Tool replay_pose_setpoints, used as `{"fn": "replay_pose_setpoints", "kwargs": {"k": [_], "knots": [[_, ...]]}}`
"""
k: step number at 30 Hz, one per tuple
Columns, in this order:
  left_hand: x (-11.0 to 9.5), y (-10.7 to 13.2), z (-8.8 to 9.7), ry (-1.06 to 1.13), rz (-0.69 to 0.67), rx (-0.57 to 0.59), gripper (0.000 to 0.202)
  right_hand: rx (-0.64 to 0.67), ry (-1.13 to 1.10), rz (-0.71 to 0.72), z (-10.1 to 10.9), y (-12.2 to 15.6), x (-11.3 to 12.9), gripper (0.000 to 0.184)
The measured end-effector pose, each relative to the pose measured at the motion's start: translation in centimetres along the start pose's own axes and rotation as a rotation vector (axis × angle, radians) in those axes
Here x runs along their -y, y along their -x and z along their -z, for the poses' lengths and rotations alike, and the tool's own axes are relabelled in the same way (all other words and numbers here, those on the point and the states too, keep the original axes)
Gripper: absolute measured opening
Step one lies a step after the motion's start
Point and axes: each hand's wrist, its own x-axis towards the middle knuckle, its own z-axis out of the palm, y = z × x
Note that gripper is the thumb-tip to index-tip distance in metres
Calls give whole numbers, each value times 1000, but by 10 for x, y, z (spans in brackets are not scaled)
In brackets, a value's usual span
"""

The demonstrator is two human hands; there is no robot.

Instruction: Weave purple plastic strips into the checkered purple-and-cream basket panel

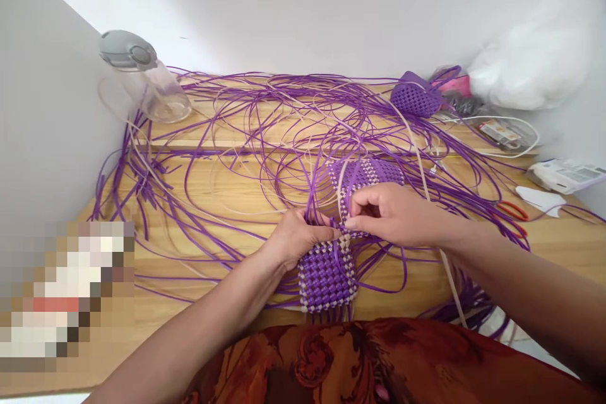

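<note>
A half-woven purple and white basket (327, 278) lies on the wooden table (199, 202) in front of me, with long purple plastic strips (265, 139) trailing out of it. My left hand (296, 237) grips the basket's upper left edge, fingers closed on the weave. My right hand (392, 214) pinches a purple strip at the basket's top, right beside the left hand's fingertips.
A clear plastic jar with a grey lid (142, 79) lies at the back left. A finished small purple basket (416, 98) sits at the back right near a white bag (530, 63). Red-handled scissors (514, 211) and white packets (565, 175) lie on the right.
</note>
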Motion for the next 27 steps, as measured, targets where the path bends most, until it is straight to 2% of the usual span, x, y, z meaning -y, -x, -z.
{"fn": "replay_pose_setpoints", "kwargs": {"k": [2,5,7,11,14,17,20,23,27], "knots": [[1,1,-2,35,-31,29,24,64,-19,104,-1,0,5,18],[1,4,-3,70,-108,73,24,17,-6,241,-9,-17,15,13],[-1,5,-3,64,-86,73,24,8,-39,196,-12,-33,16,13],[-3,4,-2,55,-12,49,27,80,-191,-55,-12,-54,5,15],[-2,3,-2,80,-26,37,29,-5,-214,-146,-11,-53,-1,18],[-1,3,-2,114,-30,27,29,-145,-127,-107,-13,-42,2,16],[0,2,-2,151,-21,79,27,-276,34,-6,-16,-29,9,14],[1,1,-3,172,-27,112,25,-217,72,4,-16,-25,10,13],[0,2,-2,147,-8,113,24,-112,87,-54,-11,-27,4,15]]}}
